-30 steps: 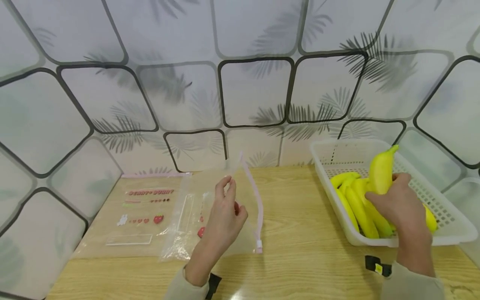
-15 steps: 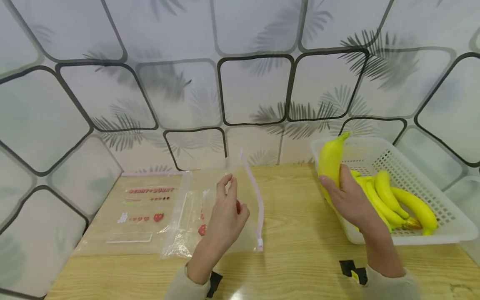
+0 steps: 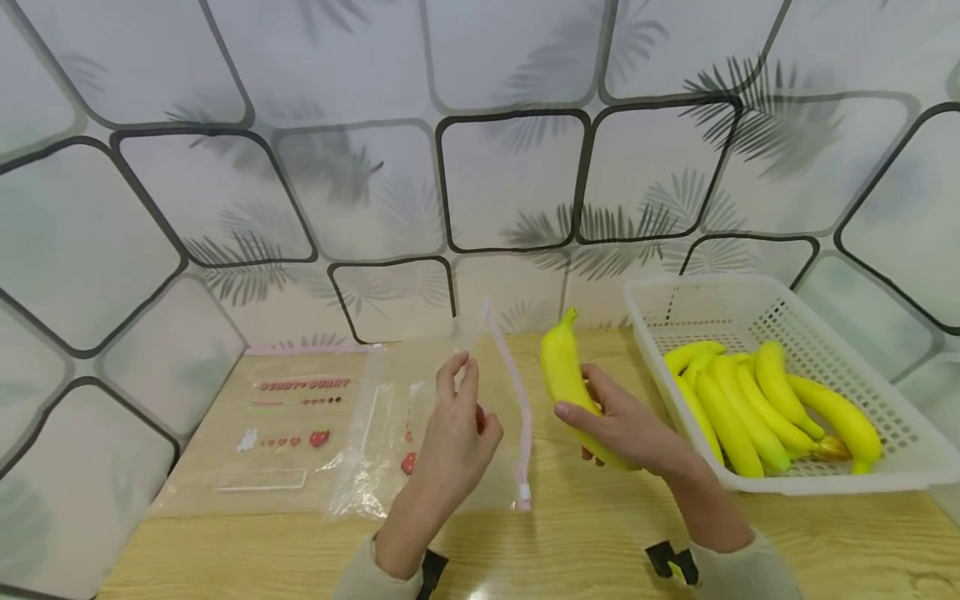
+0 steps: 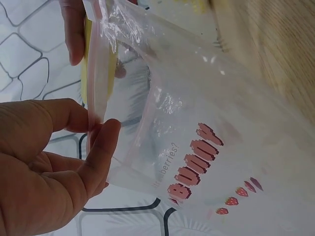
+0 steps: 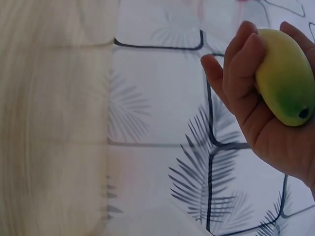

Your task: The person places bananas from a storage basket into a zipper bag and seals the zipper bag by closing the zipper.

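My left hand (image 3: 450, 442) pinches the pink-edged rim of a clear zip bag (image 4: 236, 147) between thumb and fingers. The bag's mouth gapes toward the right, its pink zip strip (image 3: 521, 400) bowed outward with a slider at the near end. Strawberry and "BUNNY" prints show on its side in the left wrist view. My right hand (image 3: 630, 429) grips a yellow banana (image 3: 562, 367), stem up and tilted, just right of the bag's mouth. The banana's dark-tipped greenish end (image 5: 293, 101) faces the right wrist camera.
A second clear zip bag (image 3: 225, 467) with pink prints lies flat on the wooden table (image 3: 247, 554) at left. A white perforated basket (image 3: 911, 471) at right contains several bananas (image 3: 731, 425). A patterned wall covering (image 3: 510, 183) rises behind the table.
My right hand has lifted the banana out of the basket and carried it left, close to the bag's mouth. The left hand keeps its place at the bag.
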Available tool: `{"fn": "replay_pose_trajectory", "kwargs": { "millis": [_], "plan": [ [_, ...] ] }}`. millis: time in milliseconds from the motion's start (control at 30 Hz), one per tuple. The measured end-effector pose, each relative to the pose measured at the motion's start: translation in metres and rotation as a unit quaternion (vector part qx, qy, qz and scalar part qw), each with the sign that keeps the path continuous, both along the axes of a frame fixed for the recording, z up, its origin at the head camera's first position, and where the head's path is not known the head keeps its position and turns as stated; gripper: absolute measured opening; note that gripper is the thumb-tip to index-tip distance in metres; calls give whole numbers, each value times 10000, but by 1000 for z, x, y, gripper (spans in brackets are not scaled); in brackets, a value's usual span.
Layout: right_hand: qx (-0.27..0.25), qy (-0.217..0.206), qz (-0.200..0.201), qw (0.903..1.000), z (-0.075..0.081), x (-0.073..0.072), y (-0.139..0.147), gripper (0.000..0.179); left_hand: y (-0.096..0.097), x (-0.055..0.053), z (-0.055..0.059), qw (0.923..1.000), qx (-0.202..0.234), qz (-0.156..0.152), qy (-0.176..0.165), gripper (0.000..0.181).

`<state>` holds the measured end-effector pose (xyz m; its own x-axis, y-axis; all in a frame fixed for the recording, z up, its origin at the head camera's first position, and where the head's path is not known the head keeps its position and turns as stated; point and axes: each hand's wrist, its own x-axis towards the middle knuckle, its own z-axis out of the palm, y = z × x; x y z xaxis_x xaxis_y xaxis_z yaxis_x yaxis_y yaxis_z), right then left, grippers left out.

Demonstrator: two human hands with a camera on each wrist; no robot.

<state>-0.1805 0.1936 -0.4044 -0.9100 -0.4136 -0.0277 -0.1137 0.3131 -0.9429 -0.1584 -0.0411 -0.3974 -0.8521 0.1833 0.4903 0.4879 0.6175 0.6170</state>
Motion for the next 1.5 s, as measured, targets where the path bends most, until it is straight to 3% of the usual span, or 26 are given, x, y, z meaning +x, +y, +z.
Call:
{"fn": "replay_pose_trajectory", "kwargs": {
  "millis": [300,667,900,1200,1500],
  "plan": [
    [-248,-216,530,9980,-8,1,-17,45,3,1,2,9999,-65,-92,42,60],
    [-192,-243,597,9977,-9,-3,-21,50,9,6,5,9994,-196,-290,30,63],
    [-319,-606,708,9951,-11,-1,-22,54,8,9,5,9987,-209,-433,-193,66],
    [-417,-825,1316,9870,-12,-2,-18,60,7,7,-1,9991,-249,-355,15,63],
    [-318,-708,926,9927,-12,0,-20,58,7,6,-1,9994,-158,-287,137,63]
  ]
}}
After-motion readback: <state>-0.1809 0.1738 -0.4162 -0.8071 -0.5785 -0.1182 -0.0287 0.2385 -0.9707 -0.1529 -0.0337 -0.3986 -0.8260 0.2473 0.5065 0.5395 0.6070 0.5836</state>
